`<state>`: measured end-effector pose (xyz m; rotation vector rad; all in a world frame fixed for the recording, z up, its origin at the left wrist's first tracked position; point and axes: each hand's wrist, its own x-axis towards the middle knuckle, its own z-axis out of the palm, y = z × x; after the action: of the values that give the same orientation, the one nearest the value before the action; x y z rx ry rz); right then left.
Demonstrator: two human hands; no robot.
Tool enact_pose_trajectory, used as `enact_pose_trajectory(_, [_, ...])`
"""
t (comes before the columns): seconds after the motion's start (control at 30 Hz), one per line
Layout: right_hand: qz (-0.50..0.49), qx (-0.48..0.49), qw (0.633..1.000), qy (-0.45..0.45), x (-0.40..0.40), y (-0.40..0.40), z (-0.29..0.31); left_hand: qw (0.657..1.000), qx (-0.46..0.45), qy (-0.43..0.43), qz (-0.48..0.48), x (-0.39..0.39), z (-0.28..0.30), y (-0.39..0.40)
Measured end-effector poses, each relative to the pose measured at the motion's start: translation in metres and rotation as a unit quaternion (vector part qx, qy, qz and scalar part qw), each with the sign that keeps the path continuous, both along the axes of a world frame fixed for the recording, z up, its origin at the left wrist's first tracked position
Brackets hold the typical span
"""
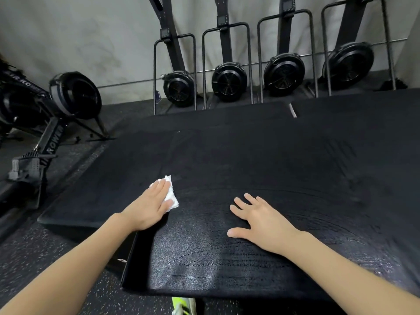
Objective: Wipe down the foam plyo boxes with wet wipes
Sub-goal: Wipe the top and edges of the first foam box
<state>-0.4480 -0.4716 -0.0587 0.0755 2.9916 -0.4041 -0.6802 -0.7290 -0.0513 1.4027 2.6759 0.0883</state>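
The left hand (151, 202) lies flat, fingers straight, pressing a white wet wipe (171, 193) onto the top of the nearest foam plyo box (261, 160), a posture that likely spreads pressure across the wipe. The right hand (256, 221) rests open and empty on the same top, fingers spread, probably to brace the body. No container or wipe packet is in view; 4 upright rowing machines (229, 80) stand behind the box.
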Motion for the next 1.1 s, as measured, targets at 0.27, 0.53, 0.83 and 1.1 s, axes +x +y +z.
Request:
enact_pose_trajectory(0.27, [0.007,-0.002,1.0,0.013,-0.001,0.0,-0.003,0.998,-0.068,0.0,-0.006,0.002,-0.01,0.122])
enact_pose_trajectory(0.53, [0.011,-0.018,0.999,0.032,-0.004,0.005,-0.013,0.993,-0.081,-0.003,-0.089,0.049,-0.008,0.25])
enact_pose_trajectory(0.83, [0.029,-0.068,0.994,0.081,-0.009,0.024,-0.023,0.979,-0.102,-0.031,-0.176,0.095,0.002,0.336])
enact_pose_trajectory(1.1, [-0.101,-0.001,0.993,0.058,0.037,0.115,-0.004,0.971,-0.106,-0.032,-0.212,0.111,0.006,0.377])
